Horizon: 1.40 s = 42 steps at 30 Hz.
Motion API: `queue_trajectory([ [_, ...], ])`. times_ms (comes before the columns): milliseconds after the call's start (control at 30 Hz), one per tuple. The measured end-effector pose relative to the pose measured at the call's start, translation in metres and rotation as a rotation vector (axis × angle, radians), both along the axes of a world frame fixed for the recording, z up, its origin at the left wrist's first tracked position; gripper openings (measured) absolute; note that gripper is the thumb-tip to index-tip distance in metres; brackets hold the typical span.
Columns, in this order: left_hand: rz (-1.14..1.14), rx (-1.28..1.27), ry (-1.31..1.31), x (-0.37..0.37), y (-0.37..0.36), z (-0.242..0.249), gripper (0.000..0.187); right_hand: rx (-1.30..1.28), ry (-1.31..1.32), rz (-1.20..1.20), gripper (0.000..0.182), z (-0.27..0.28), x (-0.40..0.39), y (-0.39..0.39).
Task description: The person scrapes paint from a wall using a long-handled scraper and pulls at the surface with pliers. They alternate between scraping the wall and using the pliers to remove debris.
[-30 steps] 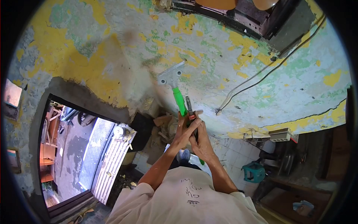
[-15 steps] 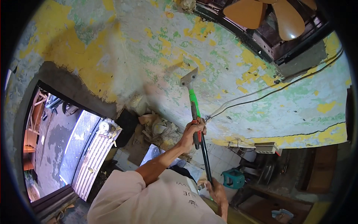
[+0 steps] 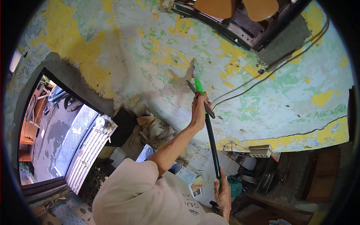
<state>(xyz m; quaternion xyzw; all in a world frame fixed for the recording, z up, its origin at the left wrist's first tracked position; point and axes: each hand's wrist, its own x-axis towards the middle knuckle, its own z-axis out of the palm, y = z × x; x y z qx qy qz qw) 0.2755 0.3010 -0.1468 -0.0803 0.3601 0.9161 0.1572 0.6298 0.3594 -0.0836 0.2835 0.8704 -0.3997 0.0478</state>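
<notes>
My left hand is closed around the upper part of a long-handled scraper, which has a black pole and a bright green neck. A smaller red-and-black hand tool lies crosswise at the same grip; its exact kind is unclear. The metal scraper blade stands nearly edge-on against the peeling wall, which shows yellow, green and whitish paint. Lower down, my right hand has the pole's lower end between thumb and fairly straight fingers.
A dark cable runs along the wall below an orange-bladed fan. A doorway opens at the left. Crumpled debris lies in the corner. A power strip and a teal stool are at the lower right.
The scraper blade has turned from showing its flat face to nearly edge-on. My left hand has moved up, and the red-and-black tool has tilted. The right hand's fingers have straightened, and the view has shifted.
</notes>
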Motion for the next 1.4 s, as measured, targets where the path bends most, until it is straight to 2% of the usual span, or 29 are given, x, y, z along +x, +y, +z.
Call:
queue_trajectory([
  [67,-0.025,-0.018,0.035,-0.008,0.007,0.001,0.034,0.271,0.09,0.168,0.052,0.004,0.008,0.016],
  [100,-0.024,-0.022,0.038,-0.008,0.012,0.001,0.034,0.266,0.093,0.168,0.052,0.009,0.015,0.023],
  [167,0.038,-0.043,0.036,-0.009,0.02,0.002,0.033,0.413,-0.033,0.198,0.058,0.012,0.034,0.043],
  [200,0.043,-0.049,0.034,-0.009,0.024,0.003,0.033,0.445,0.064,0.227,0.059,0.012,0.04,0.051],
  [333,0.152,-0.01,-0.02,-0.006,0.033,0.003,0.031,0.37,0.209,0.189,0.052,0.015,0.042,0.063],
  [367,0.19,-0.012,-0.047,-0.009,0.032,0.007,0.031,0.364,0.211,0.198,0.052,0.015,0.032,0.062],
  [433,0.214,0.023,-0.066,-0.017,0.022,0.014,0.03,0.172,0.113,0.164,0.044,0.017,0.018,0.049],
  [467,0.236,-0.079,-0.03,-0.02,0.023,0.006,0.03,0.192,0.227,0.19,0.045,-0.007,0.016,0.046],
  [500,0.245,-0.187,0.005,-0.02,0.022,0.003,0.03,0.184,0.234,0.185,0.045,-0.022,0.009,0.041],
  [567,0.248,-0.117,0.011,-0.016,0.018,0.001,0.032,0.1,0.215,0.138,0.044,-0.035,0.02,0.031],
  [600,0.25,-0.141,-0.035,-0.013,0.015,0.007,0.033,-0.11,0.189,0.014,0.043,-0.039,0.026,0.024],
  [633,0.235,-0.139,-0.032,-0.011,0.013,0.01,0.034,-0.126,0.195,-0.007,0.043,-0.038,0.028,0.023],
  [700,0.232,-0.119,-0.027,-0.008,0.024,0.007,0.035,0.16,0.253,0.096,0.044,-0.017,0.025,0.03],
  [833,0.193,-0.189,0.054,-0.003,0.052,-0.02,0.037,0.303,0.222,0.114,0.048,-0.026,0.036,0.074],
  [900,0.356,-0.222,0.076,-0.027,0.042,-0.02,0.033,0.288,0.316,0.134,0.048,-0.036,0.006,0.075],
  [967,0.256,-0.166,0.004,-0.052,0.008,-0.007,0.03,0.187,0.29,0.159,0.045,-0.041,-0.024,0.058],
  [1000,0.258,-0.179,0.008,-0.055,0.006,-0.004,0.03,0.266,0.27,0.18,0.044,-0.05,-0.029,0.055],
  [1067,0.373,-0.238,0.072,-0.054,0.008,-0.003,0.029,0.245,0.305,0.173,0.044,-0.051,-0.025,0.052],
  [1167,0.289,-0.135,0.026,-0.034,0.019,-0.005,0.031,0.263,0.274,0.188,0.044,-0.033,-0.003,0.058],
  [1233,0.262,-0.289,0.132,-0.019,0.036,-0.028,0.036,0.295,0.343,0.164,0.044,-0.031,0.015,0.067],
  [1267,0.239,-0.247,0.03,-0.008,0.039,-0.002,0.041,0.296,0.339,0.182,0.044,-0.027,0.01,0.068],
  [1300,0.26,-0.21,0.013,-0.013,0.04,-0.007,0.043,0.254,0.282,0.146,0.044,-0.024,0.006,0.064],
  [1367,0.204,-0.207,0.065,-0.028,0.027,-0.028,0.04,0.224,0.22,0.107,0.043,-0.034,0.0,0.058],
  [1400,0.25,-0.262,0.038,-0.023,0.03,-0.019,0.034,0.175,0.234,0.083,0.041,-0.054,0.001,0.057],
])
